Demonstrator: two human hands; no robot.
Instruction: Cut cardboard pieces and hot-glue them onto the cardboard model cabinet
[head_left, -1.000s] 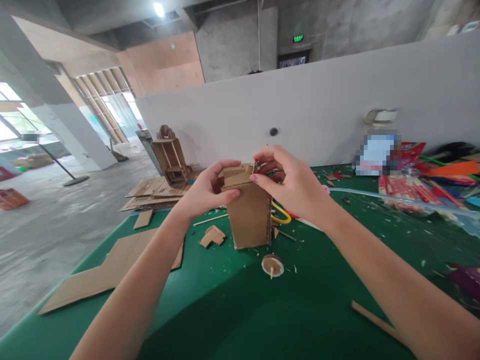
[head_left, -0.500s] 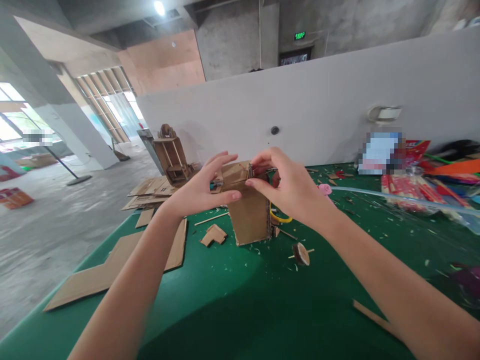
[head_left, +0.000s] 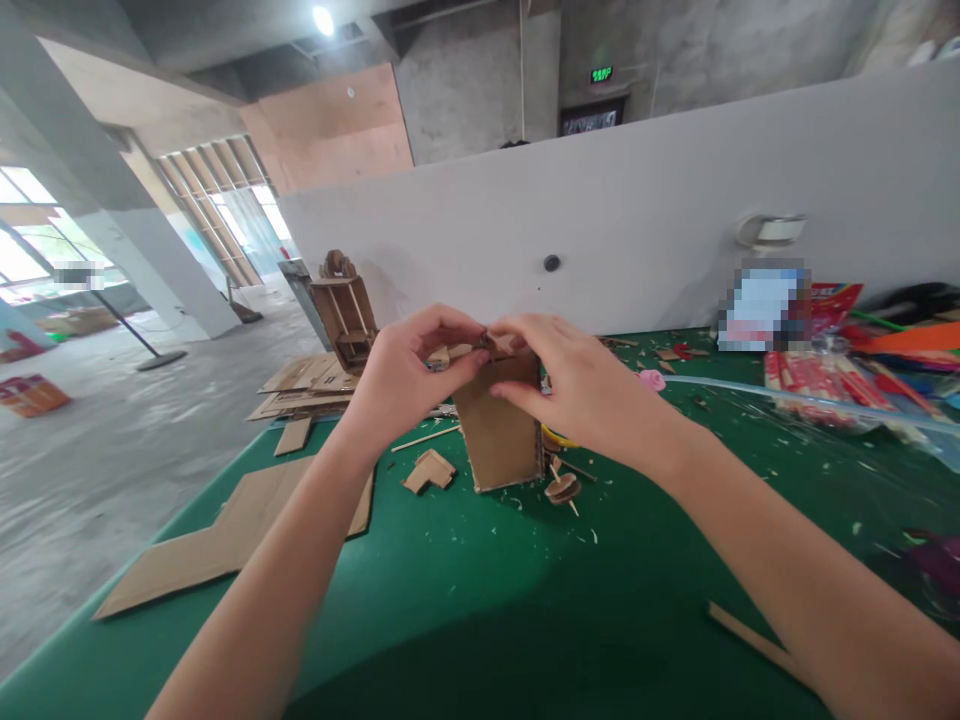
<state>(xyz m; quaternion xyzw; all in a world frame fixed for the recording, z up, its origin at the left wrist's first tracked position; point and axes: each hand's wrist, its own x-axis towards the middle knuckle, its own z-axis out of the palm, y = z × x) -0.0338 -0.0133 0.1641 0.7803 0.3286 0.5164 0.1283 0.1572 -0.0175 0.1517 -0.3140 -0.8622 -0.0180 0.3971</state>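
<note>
Upright cardboard box on the green tabletop, near the centre of the view, its broad face turned towards 6 o'clock; its upper end lies partly hidden behind the two hands. Left hand, at the box's 11 o'clock: the grip is pinched, thumb and forefinger closing on a small brown piece at the upper edge. Right hand, at 1 o'clock: the grip is spread, with the forefinger reaching over the top, close beside the same piece, and the thumb lower, in front of the broad face; whether that thumb touches the cardboard cannot be told.

Around the box: at 4 o'clock, just beside the lower corner, a cardboard disc pierced by a short stick; at 3 o'clock, a yellow ring, partly covered by the right hand; at 8 o'clock, a notched scrap; at 9 o'clock, a thin rod. Farther out: at 8 o'clock, a large cardboard sheet, crossed by the left forearm; at 9 o'clock, a stack of cardboard; at 10 o'clock, a standing cardboard frame; at 4 o'clock, a narrow strip; at 3 o'clock, a clear tube and red-and-white packets; at 12 o'clock, a pale wall.
</note>
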